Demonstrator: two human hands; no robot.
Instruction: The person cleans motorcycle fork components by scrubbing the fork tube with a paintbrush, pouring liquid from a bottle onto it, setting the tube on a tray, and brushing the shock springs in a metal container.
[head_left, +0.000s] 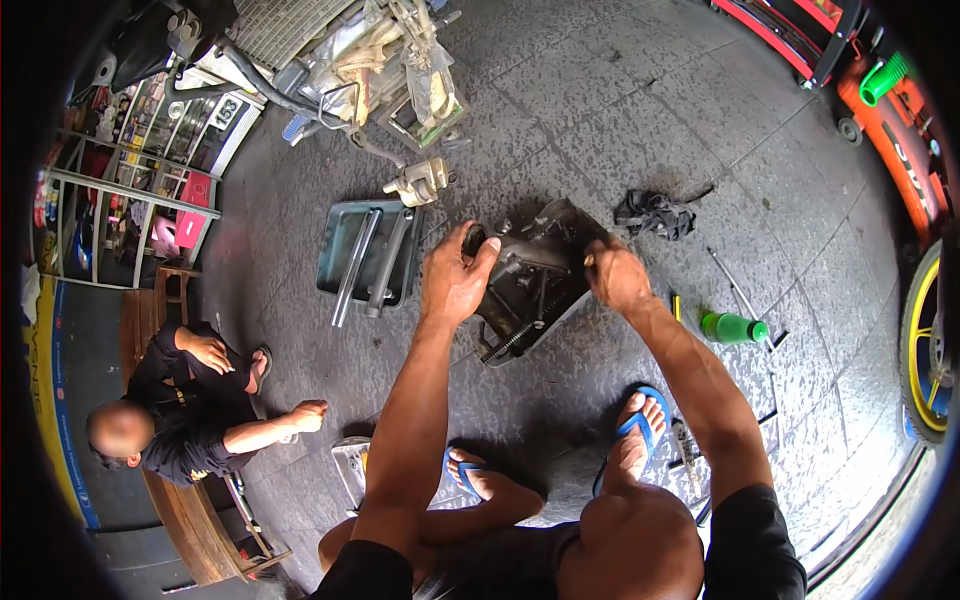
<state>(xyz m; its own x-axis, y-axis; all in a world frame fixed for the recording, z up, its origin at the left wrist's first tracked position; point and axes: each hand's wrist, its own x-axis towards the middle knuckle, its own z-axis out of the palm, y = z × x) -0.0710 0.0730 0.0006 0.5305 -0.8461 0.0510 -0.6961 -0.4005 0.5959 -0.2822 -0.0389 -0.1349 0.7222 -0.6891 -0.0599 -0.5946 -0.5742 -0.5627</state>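
Observation:
A shallow black tray (544, 341) lies on the floor in front of me, holding dark, greasy metal parts. Among them is a coil spring (510, 343) near the tray's front corner. My left hand (454, 281) grips a dark metal part (525, 251) at its round end, above the tray's left side. Over the right rim, my right hand (621, 276) has its fingers curled around a small brass-coloured piece (590, 260); most of it is hidden. Whether this piece joins the dark part, I cannot tell.
Left of the tray, a blue-grey tray (324, 259) bears two fork tubes (356, 266). A black rag (656, 215), a green bottle (731, 328) and a T-handle wrench (739, 289) lie at right. A person (195, 405) sits on a wooden bench (187, 517). A red floor jack (892, 157) stands far right.

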